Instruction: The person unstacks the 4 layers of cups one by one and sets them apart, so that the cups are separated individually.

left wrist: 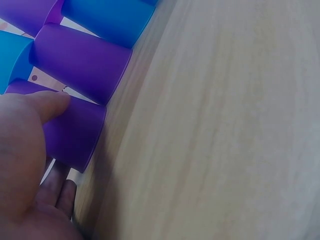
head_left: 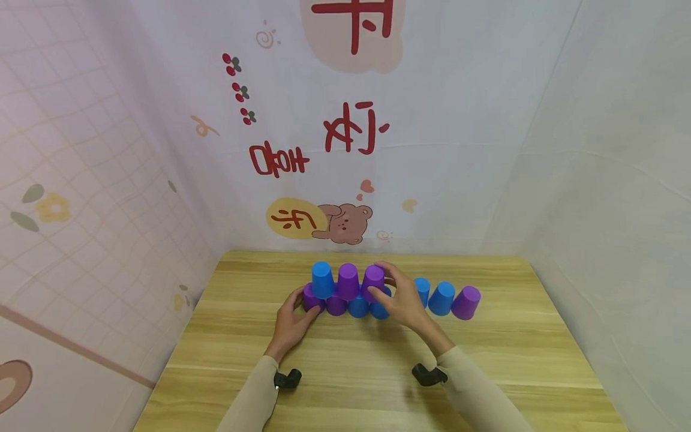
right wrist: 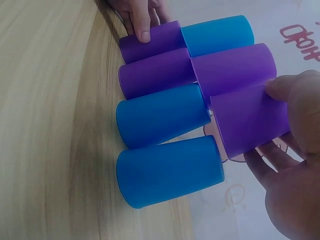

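Note:
Upside-down plastic cups stand in two tiers on the table. Along the bottom run two purple cups, the inner one [head_left: 337, 305] beside a blue cup [head_left: 358, 307], then another blue cup [right wrist: 170, 170]. On top sit a blue cup [head_left: 322, 281], a purple cup [head_left: 348, 282] and, at the right end, a second purple cup [right wrist: 247, 120]. My left hand [head_left: 290, 324] grips the leftmost bottom purple cup [left wrist: 75, 130] between thumb and fingers. With thumb and fingers around its sides, my right hand [head_left: 403, 303] holds the right-end upper purple cup, whose rim is at the bottom blue cups' tops.
Right of the stack, a blue cup [head_left: 422, 291], another blue cup [head_left: 442, 299] and a purple cup [head_left: 466, 303] stand upside down in a row on the wooden table [head_left: 345, 378]. A printed white cloth [head_left: 459, 150] hangs behind the table's back edge.

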Tool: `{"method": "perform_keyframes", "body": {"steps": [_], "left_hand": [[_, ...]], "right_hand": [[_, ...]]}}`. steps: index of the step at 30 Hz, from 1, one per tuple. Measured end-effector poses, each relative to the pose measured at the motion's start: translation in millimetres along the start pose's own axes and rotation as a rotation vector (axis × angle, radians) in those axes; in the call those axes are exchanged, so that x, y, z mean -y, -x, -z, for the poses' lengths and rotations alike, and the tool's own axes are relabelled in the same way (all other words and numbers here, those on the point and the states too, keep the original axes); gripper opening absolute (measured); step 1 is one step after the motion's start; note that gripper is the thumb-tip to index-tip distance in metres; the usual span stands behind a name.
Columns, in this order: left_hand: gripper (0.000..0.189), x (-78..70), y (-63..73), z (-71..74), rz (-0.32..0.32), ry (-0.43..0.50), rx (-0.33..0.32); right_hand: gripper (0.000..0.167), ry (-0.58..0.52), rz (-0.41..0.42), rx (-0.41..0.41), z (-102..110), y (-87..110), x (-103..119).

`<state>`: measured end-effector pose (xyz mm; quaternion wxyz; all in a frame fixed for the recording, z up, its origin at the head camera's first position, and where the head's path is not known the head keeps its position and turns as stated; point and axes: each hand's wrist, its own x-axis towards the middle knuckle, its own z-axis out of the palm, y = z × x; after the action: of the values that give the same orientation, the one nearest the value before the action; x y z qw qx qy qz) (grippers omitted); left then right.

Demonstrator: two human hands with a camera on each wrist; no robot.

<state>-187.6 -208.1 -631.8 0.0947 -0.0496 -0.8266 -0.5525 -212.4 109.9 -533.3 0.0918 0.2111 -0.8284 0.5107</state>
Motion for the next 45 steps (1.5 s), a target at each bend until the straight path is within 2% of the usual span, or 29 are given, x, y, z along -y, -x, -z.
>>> {"method": "perform_keyframes", "body": {"steps": [18,26,31,37,45], "left_hand": [[0.065,2.5,0.4,-2.9,-0.024,-0.001,-0.017],[0.066,-1.5,0.8,-3.3,-0.018,0.008,-0.015],[0.066,-1.8,0.9,-3.6,-0.018,0.0,-0.024],[0.066,-2.1,1.4,-2.9,-0.009,-0.007,-0.02],[0.066,-3.4,2.1,-2.2,-0.012,-0.006,-0.018]], "right_hand": [[0.06,-0.014,0.002,-0.014,7.2,0.2,2.9],[0.06,0.005,-0.006,-0.024,14.8,2.6,4.3],[0.06,0.019,-0.027,-0.024,24.8,4.0,6.1],[0.059,0.035,0.007,-0.053,40.9,6.1,5.5],[0.061,0.037,0.004,-0.074,67.1,10.4,6.6]]}}
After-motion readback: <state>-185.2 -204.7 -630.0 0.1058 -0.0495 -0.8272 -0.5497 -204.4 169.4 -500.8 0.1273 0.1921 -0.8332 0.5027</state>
